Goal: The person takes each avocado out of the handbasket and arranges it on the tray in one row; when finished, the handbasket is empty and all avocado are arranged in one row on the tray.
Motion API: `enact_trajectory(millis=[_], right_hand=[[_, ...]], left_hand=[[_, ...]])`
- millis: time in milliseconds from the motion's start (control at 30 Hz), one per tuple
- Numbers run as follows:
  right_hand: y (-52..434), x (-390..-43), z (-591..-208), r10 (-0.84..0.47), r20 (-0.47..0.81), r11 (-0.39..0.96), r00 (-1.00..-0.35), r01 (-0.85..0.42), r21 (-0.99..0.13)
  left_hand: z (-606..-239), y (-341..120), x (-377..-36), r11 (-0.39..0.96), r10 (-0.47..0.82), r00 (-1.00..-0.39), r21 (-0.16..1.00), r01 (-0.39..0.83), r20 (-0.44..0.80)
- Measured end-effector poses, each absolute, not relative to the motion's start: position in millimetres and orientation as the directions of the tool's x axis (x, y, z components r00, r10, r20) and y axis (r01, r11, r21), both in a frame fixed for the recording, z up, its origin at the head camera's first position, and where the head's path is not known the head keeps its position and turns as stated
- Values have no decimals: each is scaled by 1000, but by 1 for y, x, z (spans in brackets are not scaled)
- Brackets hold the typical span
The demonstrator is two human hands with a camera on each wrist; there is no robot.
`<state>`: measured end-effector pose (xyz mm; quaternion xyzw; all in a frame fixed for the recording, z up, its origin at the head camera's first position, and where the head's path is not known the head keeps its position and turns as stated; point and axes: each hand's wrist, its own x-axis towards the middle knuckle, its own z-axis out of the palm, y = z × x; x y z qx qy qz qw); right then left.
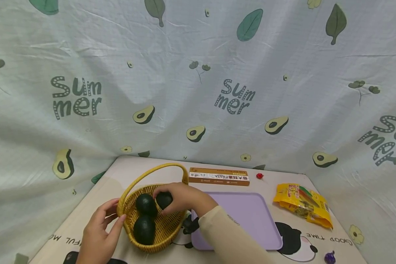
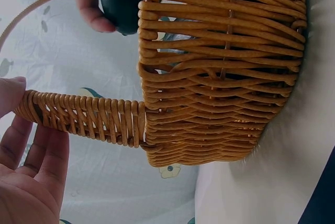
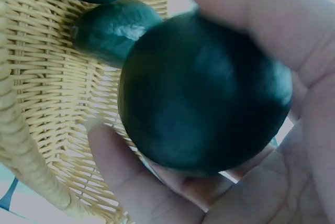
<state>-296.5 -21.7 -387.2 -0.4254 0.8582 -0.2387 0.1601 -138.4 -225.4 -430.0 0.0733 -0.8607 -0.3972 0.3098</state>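
Observation:
A yellow woven basket (image 1: 166, 229) stands at the left of the table with two dark green avocados (image 1: 144, 230) inside. My left hand (image 1: 100, 233) pinches the base of the basket's arched handle between thumb and fingers; the left wrist view shows this handle (image 2: 99, 116) close up. Over the basket's right side, my right hand (image 1: 184, 198) grips a third avocado (image 3: 204, 93). In the right wrist view its thumb and fingers curl round the fruit, above the basket's wicker floor. The palm hides part of that avocado in the head view.
A lilac tray (image 1: 250, 220) lies right of the basket, under my right forearm. Behind it is a long pasta box (image 1: 219, 176). A yellow packet (image 1: 303, 203), a small red item (image 1: 259, 176) and a small purple item (image 1: 330, 257) lie rightward. A printed curtain (image 1: 171, 91) hangs behind.

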Motion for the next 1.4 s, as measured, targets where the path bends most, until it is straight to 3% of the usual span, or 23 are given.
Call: enact_trajectory(millis=[600, 967, 1133, 1400], right_hand=[[9, -286, -374, -813, 5, 470, -582, -663, -583], [39, -285, -375, -780, 65, 462, -622, -644, -610], [49, -283, -377, -752, 85, 480, -653, -632, -608], [68, -286, -384, -642, 127, 509, -756, -545, -666]], left_hand=[[-427, -225, -138, 680, -372, -792, 723, 122, 484], [-427, -223, -137, 683, -374, -800, 723, 104, 469], [-427, -224, -137, 682, -379, -799, 724, 99, 467], [-427, -224, -137, 684, -376, -798, 722, 103, 471]])
